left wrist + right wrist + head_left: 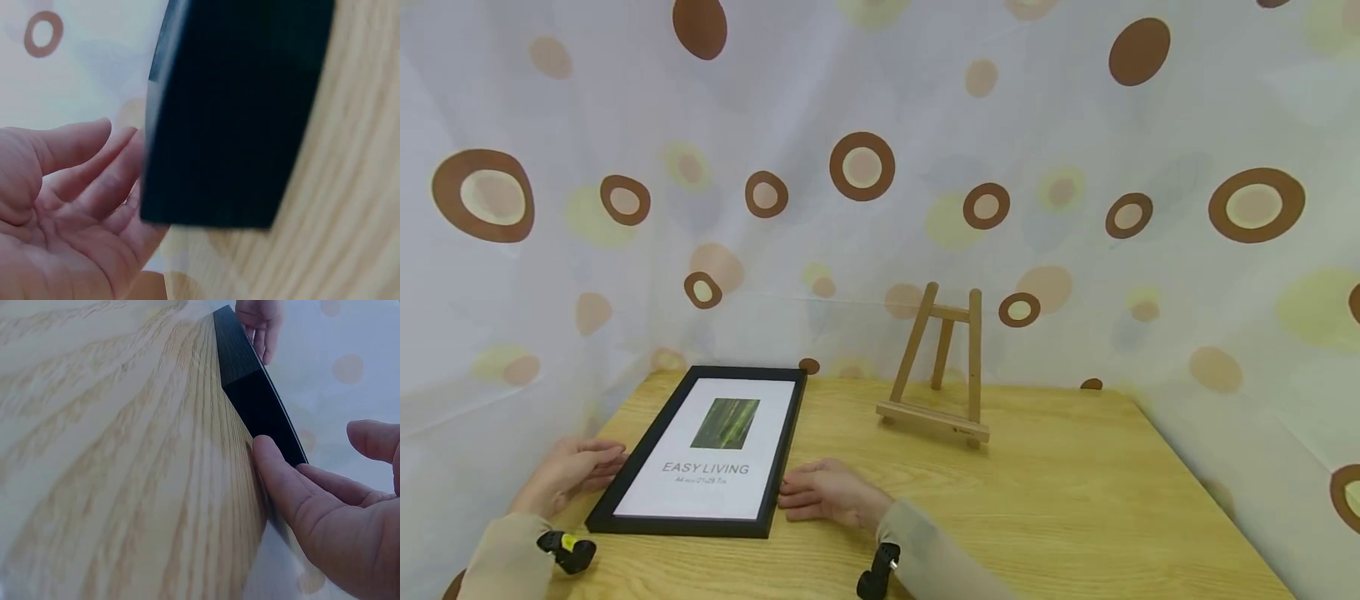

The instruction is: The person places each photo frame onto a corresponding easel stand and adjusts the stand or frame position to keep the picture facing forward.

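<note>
A black picture frame (pixel 707 507) lies face up on the wooden table, its white insert printed "EASY LIVING" beneath a small green picture. Along its left side is my left hand (pixel 568 477), fingers extended and thumb apart. In the left wrist view, the fingertips of that hand (pixel 81 212) reach the side of the frame (pixel 231 119), which partly hides them. My right hand (pixel 835 496) touches the frame's right edge with its fingertips. The right wrist view has this hand (pixel 337 519) at the frame's dark side (pixel 265 406), thumb raised away from it.
A small wooden easel (pixel 974 350) stands upright toward the back of the table (pixel 1045 492), right of the frame. Behind and at both sides hangs a white curtain (pixel 917 100) with brown and yellow circles. Each wrist carries a small black camera.
</note>
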`<state>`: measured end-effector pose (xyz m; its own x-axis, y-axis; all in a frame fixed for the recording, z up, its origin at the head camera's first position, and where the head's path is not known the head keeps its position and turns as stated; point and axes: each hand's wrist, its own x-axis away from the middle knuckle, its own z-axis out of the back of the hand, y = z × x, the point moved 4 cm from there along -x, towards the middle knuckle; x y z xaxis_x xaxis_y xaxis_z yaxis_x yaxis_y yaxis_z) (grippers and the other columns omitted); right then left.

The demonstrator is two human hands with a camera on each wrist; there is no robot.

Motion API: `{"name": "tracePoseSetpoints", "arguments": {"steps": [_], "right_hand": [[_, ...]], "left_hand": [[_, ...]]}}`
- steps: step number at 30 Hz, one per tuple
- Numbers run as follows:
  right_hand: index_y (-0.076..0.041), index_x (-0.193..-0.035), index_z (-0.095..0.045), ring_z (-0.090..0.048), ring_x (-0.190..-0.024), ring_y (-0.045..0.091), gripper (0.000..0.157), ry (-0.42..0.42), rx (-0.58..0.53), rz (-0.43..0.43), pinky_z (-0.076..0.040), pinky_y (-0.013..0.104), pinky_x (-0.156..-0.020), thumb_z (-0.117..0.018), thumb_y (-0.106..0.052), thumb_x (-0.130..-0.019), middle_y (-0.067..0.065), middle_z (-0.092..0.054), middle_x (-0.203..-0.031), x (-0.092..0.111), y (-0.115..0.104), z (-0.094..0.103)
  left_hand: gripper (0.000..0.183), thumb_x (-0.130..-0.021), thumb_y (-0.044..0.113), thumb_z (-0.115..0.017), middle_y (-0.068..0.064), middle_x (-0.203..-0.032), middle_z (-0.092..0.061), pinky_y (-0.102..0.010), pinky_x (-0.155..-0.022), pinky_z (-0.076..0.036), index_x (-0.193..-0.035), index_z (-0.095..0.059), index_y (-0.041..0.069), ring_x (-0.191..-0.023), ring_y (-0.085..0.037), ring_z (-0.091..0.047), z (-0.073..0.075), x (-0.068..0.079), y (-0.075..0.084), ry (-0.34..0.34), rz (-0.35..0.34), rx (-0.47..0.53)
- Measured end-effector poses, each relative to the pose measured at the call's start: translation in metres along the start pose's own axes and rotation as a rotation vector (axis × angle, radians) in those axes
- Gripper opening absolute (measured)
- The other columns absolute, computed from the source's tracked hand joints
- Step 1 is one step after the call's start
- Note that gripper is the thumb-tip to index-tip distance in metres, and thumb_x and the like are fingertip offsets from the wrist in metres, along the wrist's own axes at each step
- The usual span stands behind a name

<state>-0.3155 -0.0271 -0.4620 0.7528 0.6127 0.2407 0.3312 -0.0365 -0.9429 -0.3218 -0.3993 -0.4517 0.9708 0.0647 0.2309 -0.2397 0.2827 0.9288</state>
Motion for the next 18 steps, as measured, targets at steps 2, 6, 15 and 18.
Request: {"name": "tracePoseSetpoints", "arguments": {"steps": [2, 6, 15, 18], "right_hand": [[0.012, -0.122, -0.046, -0.058, -0.101, 0.031, 0.044, 0.004, -0.006, -0.003, -0.049, 0.040, -0.082, -0.056, -0.016, -0.090, 0.020, -0.060, -0.108, 0.0007, 0.0005, 0.0002], [0.010, -0.119, -0.051, -0.059, -0.098, 0.028, 0.040, 0.020, -0.003, -0.010, -0.050, 0.039, -0.082, -0.057, -0.017, -0.090, 0.018, -0.060, -0.108, 0.0000, 0.0006, 0.0000], [0.007, -0.112, -0.056, -0.060, -0.091, 0.024, 0.035, 0.114, 0.062, -0.029, -0.052, 0.037, -0.076, -0.061, -0.017, -0.087, 0.015, -0.060, -0.100, -0.0023, 0.0013, -0.0059], [0.006, -0.112, -0.057, -0.059, -0.093, 0.023, 0.036, 0.130, 0.072, -0.050, -0.052, 0.036, -0.076, -0.062, -0.019, -0.086, 0.012, -0.060, -0.101, -0.0016, 0.0013, -0.0082]], "left_hand": [[0.053, -0.090, 0.017, -0.056, -0.009, -0.095, -0.065, -0.035, -0.073, -0.053, -0.123, -0.037, -0.020, -0.081, -0.015, -0.062, -0.0006, 0.0010, -0.0021, -0.020, 0.005, -0.007], [0.044, -0.089, 0.013, -0.057, -0.009, -0.095, -0.065, -0.035, -0.072, -0.053, -0.118, -0.046, -0.019, -0.080, -0.015, -0.062, -0.0011, 0.0022, -0.0045, -0.038, -0.001, -0.060], [0.045, -0.087, 0.012, -0.059, -0.019, -0.110, -0.060, -0.035, -0.075, -0.051, -0.121, -0.046, -0.015, -0.087, -0.015, -0.059, 0.0000, 0.0031, -0.0017, -0.085, -0.022, -0.171], [0.049, -0.088, 0.013, -0.058, -0.021, -0.114, -0.057, -0.037, -0.078, -0.051, -0.124, -0.042, -0.015, -0.091, -0.015, -0.058, -0.0008, 0.0054, -0.0015, -0.130, -0.033, -0.150]]}}
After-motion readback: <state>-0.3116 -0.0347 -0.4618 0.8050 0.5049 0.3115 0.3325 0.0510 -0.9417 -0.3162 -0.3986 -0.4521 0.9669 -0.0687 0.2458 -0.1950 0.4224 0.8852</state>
